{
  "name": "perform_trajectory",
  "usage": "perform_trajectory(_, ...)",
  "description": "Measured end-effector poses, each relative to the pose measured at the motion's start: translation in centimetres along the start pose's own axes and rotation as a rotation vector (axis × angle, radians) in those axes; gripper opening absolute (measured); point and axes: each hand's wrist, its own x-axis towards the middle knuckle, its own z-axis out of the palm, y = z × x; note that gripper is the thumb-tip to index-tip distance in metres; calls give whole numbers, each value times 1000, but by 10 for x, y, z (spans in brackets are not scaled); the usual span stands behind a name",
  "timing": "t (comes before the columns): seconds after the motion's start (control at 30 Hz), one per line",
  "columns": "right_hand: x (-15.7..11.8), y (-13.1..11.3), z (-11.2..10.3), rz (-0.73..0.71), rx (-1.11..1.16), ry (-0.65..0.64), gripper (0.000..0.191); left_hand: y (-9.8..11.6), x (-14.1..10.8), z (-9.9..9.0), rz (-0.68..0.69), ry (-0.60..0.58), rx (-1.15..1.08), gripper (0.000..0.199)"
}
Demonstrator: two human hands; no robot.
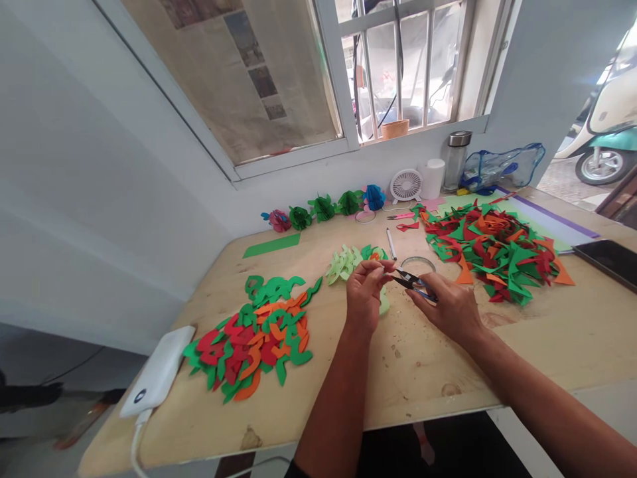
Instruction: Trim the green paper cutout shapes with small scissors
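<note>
Black-bladed scissors point(411, 277) in hands point(450, 307), curvy paper cutouts point(253, 332) nearby.

Above and behind the wooden tabletop point(398, 392), a barred window point(398, 73) lets in daylight. Left of the window is a framed panel point(259, 86); pale walls point(99, 166) surround both. Right of the window, a scooter point(604, 143) stands on paving point(562, 174) in bright light.

The left forearm point(336, 398) rises to a left hand point(365, 292) with thumb and fingers pinched, while the right forearm point(547, 405) slants inward to a right hand point(452, 305) curled in a grip nearby.
</note>
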Motion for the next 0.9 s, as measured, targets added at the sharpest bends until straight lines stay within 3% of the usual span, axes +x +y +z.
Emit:
perform_trajectory(0.17,-1,0,1,-21,-14,-33,28,1,-1,0,116,-17,147,31)
perform_trajectory(0.37,-2,1,2,-37,-50,-50,29,-3,-2,-1,241,-74,337,32)
perform_trajectory(0.9,-2,0,3,-34,-69,-67,28,-5,0,-2,372,-123,422,30)
